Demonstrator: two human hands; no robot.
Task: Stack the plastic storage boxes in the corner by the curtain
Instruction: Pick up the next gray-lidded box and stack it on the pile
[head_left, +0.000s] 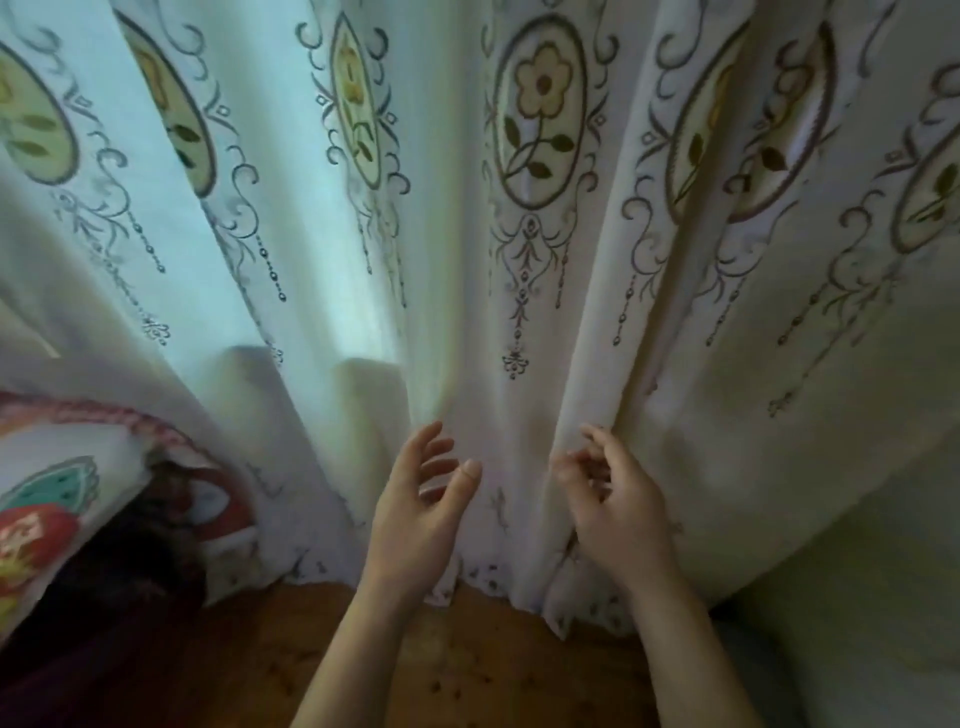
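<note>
A white curtain (519, 322) embroidered with flowers in ovals fills most of the view and hangs down to the floor. My left hand (421, 499) is raised in front of it with fingers spread and relaxed, holding nothing. My right hand (608, 493) is beside a vertical fold of the curtain, fingers loosely curled near the cloth; I cannot tell whether it pinches the fold. Box-like bulges (363, 384) press out the fabric at lower left of centre. No plastic storage box shows openly.
A patterned cushion (67, 499) with red, teal and white motifs lies at the lower left. The brown wooden floor (467, 670) runs under my forearms. A pale wall or surface (857, 597) stands at the lower right.
</note>
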